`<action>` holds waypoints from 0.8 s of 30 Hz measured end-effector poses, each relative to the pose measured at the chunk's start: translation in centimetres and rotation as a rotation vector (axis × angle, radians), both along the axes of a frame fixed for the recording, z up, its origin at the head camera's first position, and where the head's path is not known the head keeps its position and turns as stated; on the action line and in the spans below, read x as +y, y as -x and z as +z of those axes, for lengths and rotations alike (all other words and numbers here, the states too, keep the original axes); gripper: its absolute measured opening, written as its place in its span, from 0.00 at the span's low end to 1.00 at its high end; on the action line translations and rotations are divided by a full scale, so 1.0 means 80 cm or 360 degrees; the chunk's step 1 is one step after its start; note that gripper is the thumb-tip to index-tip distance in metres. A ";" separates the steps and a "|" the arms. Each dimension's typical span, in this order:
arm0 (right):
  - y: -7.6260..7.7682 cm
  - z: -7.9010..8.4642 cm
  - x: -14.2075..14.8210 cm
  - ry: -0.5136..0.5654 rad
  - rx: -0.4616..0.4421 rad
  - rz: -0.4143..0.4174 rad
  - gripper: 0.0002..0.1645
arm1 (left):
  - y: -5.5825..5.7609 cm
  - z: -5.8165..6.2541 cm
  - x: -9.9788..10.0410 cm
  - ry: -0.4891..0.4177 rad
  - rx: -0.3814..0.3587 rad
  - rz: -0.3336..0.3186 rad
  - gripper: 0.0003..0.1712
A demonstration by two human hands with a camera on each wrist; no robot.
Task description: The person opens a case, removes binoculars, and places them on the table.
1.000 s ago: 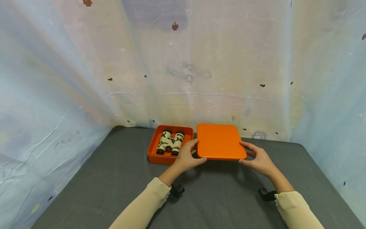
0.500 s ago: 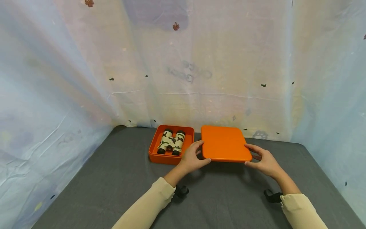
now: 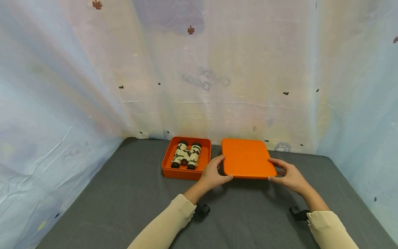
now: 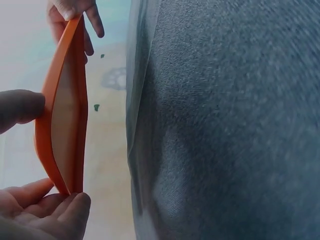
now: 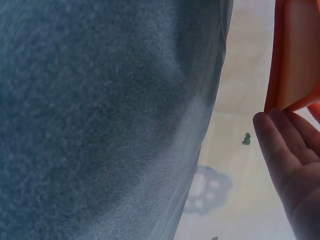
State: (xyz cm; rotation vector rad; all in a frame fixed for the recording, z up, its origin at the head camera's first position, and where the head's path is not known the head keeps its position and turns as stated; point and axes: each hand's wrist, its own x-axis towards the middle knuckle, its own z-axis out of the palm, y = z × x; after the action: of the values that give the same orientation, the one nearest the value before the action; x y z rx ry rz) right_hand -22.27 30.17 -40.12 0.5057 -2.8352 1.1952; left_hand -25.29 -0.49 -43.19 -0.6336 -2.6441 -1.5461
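An orange square lid [image 3: 248, 158] is held above the grey surface by both hands. My left hand [image 3: 214, 174] grips its left edge, thumb at the near corner. At the opposite edge, my right hand [image 3: 288, 175] grips with thumb in front and fingers behind. The left wrist view shows the lid's hollow underside [image 4: 67, 115] between thumb and fingers; in the right wrist view, fingertips [image 5: 272, 117] touch its rim. Left of the lid stands an uncovered orange box [image 3: 180, 173] on the surface. Camouflage-patterned binoculars [image 3: 186, 154] lie inside it.
A dark grey cloth-covered table [image 3: 124, 200] spreads under everything. Behind it and along the sides hangs a pale patterned curtain [image 3: 242, 69]. Black straps [image 3: 202, 210] show at the wrists, below the cream sleeves.
Both hands have carried the orange lid to the right and slightly nearer, away from the box. The box and binoculars have stayed in place.
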 end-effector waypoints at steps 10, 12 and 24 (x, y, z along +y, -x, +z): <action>0.004 -0.009 0.007 -0.0014 -0.0068 -0.0012 0.44 | -0.003 -0.005 0.005 0.0126 -0.0070 0.0005 0.46; 0.005 -0.011 0.006 -0.0031 -0.0067 -0.0019 0.44 | -0.003 -0.007 0.006 0.0136 -0.0102 0.0011 0.46; 0.007 -0.018 0.007 -0.0104 -0.0125 -0.0031 0.45 | 0.002 -0.016 0.012 0.0257 -0.0127 0.0068 0.45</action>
State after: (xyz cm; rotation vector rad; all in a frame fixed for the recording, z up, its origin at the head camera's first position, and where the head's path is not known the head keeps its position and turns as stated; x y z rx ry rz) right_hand -22.86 30.76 -41.59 0.4419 -2.9462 1.1471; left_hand -25.43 0.50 -44.43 -0.5280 -2.8437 -1.3858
